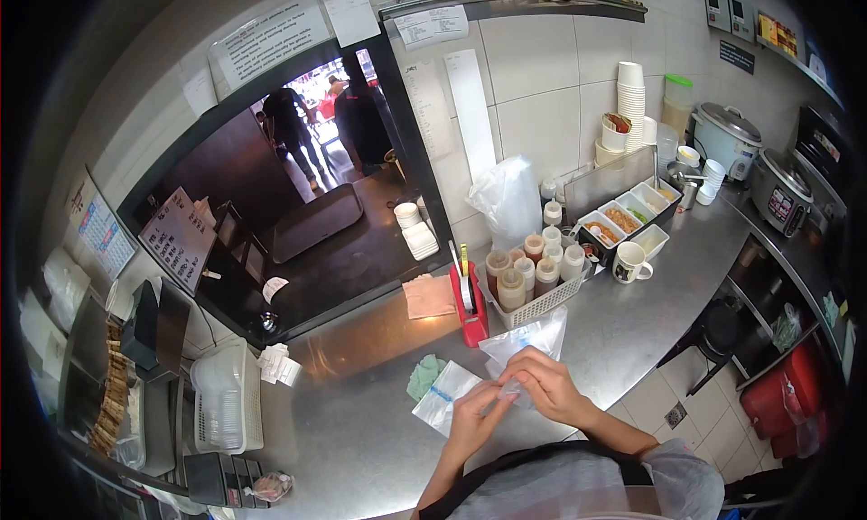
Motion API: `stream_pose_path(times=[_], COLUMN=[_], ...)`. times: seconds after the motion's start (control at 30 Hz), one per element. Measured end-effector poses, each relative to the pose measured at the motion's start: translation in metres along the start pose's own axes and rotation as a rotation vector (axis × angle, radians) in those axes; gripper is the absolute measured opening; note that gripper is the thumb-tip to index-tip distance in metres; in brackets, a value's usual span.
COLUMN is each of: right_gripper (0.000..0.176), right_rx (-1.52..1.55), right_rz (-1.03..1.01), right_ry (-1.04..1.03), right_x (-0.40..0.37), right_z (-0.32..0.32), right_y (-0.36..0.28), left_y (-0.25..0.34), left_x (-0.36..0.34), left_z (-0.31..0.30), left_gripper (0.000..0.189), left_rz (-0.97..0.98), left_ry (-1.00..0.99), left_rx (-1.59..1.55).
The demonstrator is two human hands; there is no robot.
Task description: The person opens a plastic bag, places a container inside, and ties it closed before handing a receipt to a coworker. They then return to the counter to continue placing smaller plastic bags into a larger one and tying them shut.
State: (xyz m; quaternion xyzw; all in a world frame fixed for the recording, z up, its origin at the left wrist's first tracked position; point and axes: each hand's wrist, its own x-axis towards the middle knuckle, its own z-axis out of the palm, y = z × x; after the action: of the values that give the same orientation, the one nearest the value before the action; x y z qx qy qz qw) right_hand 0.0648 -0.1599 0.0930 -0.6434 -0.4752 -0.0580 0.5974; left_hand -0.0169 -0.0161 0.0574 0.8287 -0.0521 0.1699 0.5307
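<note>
Close together over the steel counter, my left hand (pixel 473 413) and my right hand (pixel 547 390) pinch a clear plastic bag (pixel 535 338). The bag flares out beyond my fingertips, and its gathered part is mostly hidden by my fingers. Beside my left hand lies a flat packet of clear plastic (pixel 441 403) with a blue strip. A crumpled green cloth (pixel 424 376) touches that packet's far side. Just past the bag stands a red tape dispenser (pixel 470 312).
A white basket (pixel 539 305) of sauce bottles stands ahead, near a topping tray (pixel 623 215) and a mug (pixel 630 263). A folded pink cloth (pixel 430 297) lies by the serving window. To the left is a basket of plastic containers (pixel 242 403). Rice cookers (pixel 728 141) stand far right.
</note>
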Motion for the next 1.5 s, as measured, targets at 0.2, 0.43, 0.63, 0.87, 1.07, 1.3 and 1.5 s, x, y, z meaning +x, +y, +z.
stream_pose_path(times=[0.2,0.43,0.63,0.87,1.07,1.3,1.5], right_gripper=[0.011,0.007,0.014,0.025,0.034,0.014,0.016], right_rx=[-0.145,-0.075,-0.017,0.507,0.541,0.604,1.115], right_rz=[0.192,0.313,0.278,0.303,0.269,0.559,0.638], right_ry=[-0.129,-0.18,-0.299,-0.853,-0.266,-0.855,-0.361], right_x=[-0.009,-0.017,-0.015,-0.034,-0.017,-0.031,-0.044], right_z=[-0.031,-0.032,-0.039,-0.046,-0.042,-0.04,-0.04], right_y=[0.013,0.011,0.013,0.045,0.025,0.043,0.057], left_y=[-0.01,0.013,-0.001,-0.009,-0.005,-0.006,-0.027], left_x=[0.0,0.012,0.007,0.013,0.017,0.019,0.006], left_z=[-0.012,-0.001,0.012,0.015,0.012,0.011,0.014], left_gripper=[0.012,0.015,0.005,0.019,0.027,0.034,0.031], left_rz=[0.052,0.201,0.001,0.131,0.242,-0.076,-0.697], left_ry=[0.083,0.156,0.253,0.288,0.192,0.152,-0.332], left_rx=[-0.051,0.027,-0.208,-0.047,0.276,-0.441,-0.951])
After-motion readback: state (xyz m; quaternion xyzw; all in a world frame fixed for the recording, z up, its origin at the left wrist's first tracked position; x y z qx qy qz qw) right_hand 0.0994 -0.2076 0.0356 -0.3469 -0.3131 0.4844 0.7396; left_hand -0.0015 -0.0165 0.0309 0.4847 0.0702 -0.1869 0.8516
